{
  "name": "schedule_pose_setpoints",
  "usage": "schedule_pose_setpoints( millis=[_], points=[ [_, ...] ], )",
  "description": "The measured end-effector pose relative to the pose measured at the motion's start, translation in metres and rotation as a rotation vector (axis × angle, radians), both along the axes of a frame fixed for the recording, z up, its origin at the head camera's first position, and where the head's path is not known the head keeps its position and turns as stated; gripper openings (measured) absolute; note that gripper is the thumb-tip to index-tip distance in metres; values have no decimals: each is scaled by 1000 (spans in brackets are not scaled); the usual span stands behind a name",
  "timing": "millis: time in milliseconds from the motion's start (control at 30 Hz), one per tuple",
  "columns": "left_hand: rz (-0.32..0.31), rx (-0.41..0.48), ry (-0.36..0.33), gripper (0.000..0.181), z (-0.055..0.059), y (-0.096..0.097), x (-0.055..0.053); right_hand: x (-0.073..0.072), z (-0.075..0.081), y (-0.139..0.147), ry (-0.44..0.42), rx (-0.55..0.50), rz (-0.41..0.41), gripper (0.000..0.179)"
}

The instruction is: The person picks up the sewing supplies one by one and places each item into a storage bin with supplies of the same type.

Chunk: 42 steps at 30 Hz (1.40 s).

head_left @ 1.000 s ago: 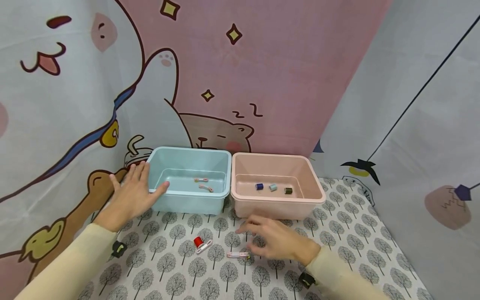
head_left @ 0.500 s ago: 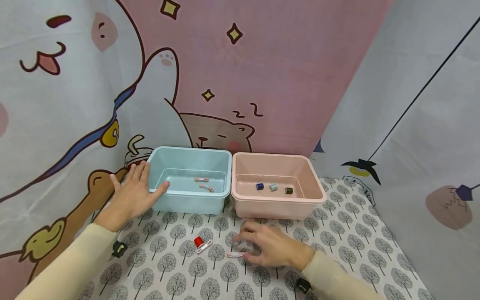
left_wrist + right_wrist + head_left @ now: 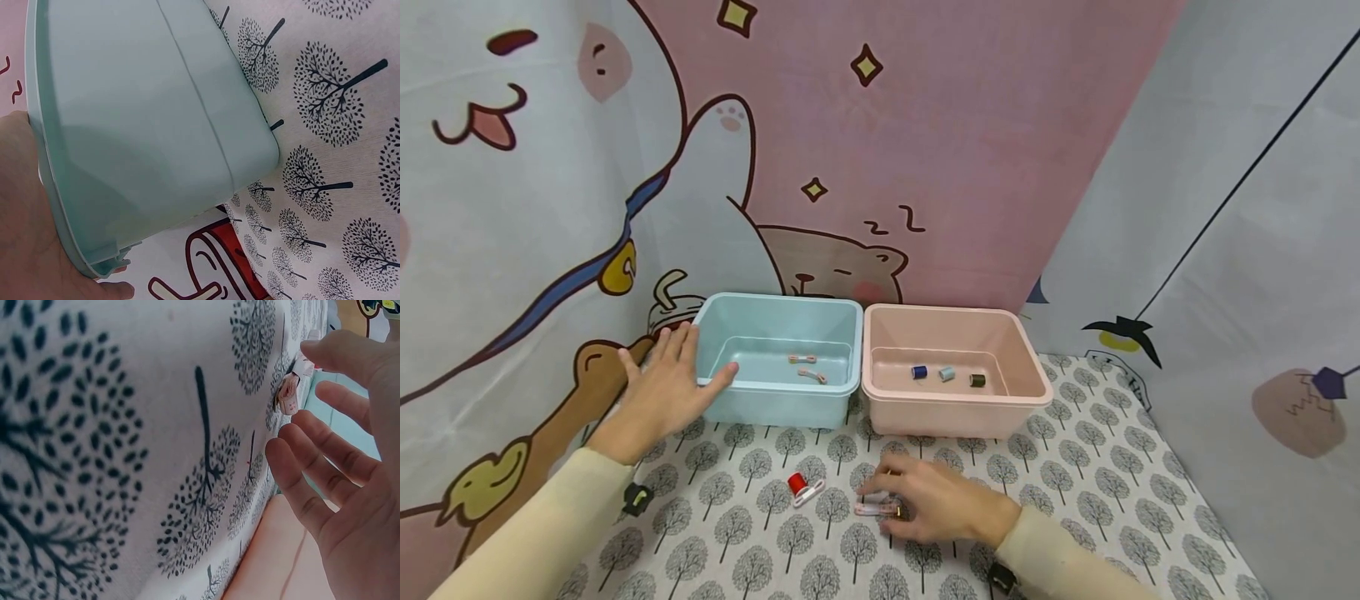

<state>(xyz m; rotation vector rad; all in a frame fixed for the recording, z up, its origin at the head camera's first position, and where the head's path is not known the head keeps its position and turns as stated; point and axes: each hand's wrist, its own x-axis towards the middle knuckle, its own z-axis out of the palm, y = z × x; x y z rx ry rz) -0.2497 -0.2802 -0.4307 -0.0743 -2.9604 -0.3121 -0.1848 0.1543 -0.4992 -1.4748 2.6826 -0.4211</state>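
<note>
My left hand [image 3: 662,387] rests with spread, mostly straight fingers on the left rim of the light blue bin [image 3: 778,408]; the left wrist view shows the palm against that rim. Near the front of the cloth, my right hand [image 3: 936,496] hovers low, thumb and fingers slightly bent around a small pink-and-white folded strip [image 3: 872,509]. In the right wrist view this strip [image 3: 289,394] lies on the cloth beyond the fingertips, which look apart from it. A red thread spool [image 3: 797,482] lies left of it, touching a white elongated loop-shaped piece [image 3: 809,493].
Two small pinkish strips [image 3: 807,368] lie inside the blue bin. Beside it stands a pink bin [image 3: 958,417] with blue [image 3: 919,372], pale blue [image 3: 946,375] and dark green [image 3: 977,381] thread spools. Tree-print cloth [image 3: 760,575] covers the table; printed fabric [image 3: 985,150] hangs behind.
My right hand has moved slightly left and down, its thumb and fingers coming around the pink-and-white strip. The left hand stays on the blue bin.
</note>
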Motion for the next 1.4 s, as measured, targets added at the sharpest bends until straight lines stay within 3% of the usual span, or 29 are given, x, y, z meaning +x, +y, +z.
schedule_pose_setpoints(
  millis=[533, 967, 1400],
  points=[
    [-11, 9, 13, 114, -1, -1, 0, 0, -5, -4, -15, 19, 5, 51],
    [-19, 35, -5, 114, -1, 0, 1, -2, -9, -8, 38, 0, 32, 43],
    [-19, 26, -11, 114, 0, 0, 2, -3, -10, -8, 31, -11, 58, 37]
  ],
)
